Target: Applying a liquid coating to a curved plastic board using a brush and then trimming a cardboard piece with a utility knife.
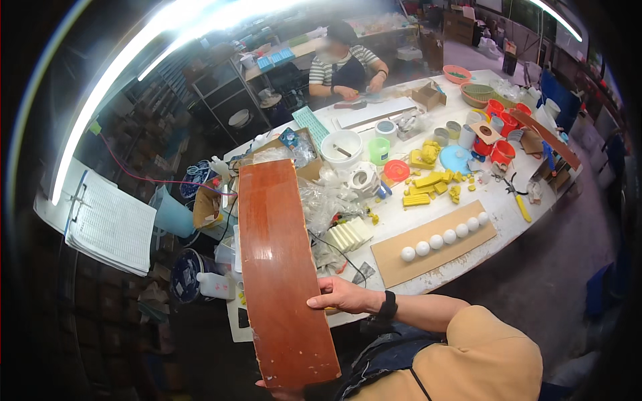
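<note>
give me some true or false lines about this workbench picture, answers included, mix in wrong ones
1. The right hand grips the reddish-brown board by its edge. True.
2. The white balls are heaped in a bowl. False: the white balls sit in a row on a flat tan board.
3. The left hand is at the reddish-brown board's lower end, mostly out of sight. True.
4. The co-worker across the table wears a plain yellow shirt. False: the co-worker's shirt is striped.
5. Yellow blocks lie on the table. True.
</note>
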### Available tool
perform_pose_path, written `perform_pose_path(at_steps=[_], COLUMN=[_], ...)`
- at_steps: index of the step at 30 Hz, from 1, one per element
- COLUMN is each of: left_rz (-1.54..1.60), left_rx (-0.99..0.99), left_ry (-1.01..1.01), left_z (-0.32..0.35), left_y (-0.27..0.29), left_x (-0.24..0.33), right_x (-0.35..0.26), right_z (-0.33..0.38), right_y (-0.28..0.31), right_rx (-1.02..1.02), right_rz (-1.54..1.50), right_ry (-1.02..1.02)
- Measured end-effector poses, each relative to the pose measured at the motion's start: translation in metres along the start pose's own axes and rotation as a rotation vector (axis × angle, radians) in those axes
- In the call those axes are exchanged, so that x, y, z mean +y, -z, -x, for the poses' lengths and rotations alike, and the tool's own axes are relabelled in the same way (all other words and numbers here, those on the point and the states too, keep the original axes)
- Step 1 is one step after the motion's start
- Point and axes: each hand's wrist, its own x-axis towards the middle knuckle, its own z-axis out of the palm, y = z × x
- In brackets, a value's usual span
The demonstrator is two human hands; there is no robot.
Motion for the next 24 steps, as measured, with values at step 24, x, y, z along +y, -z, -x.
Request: perform_pose_path(at_steps=[24], left_rz=[0.065], left_rx=[0.237], left_ry=[0.063], left_z=[-0.141], left_y=[0.053], left_x=[0.016], right_x=[-0.130], right_z=[-0.127], right_y=[0.191], right_rx=[0.949], right_rz=[0.427], right_ry=[0.275])
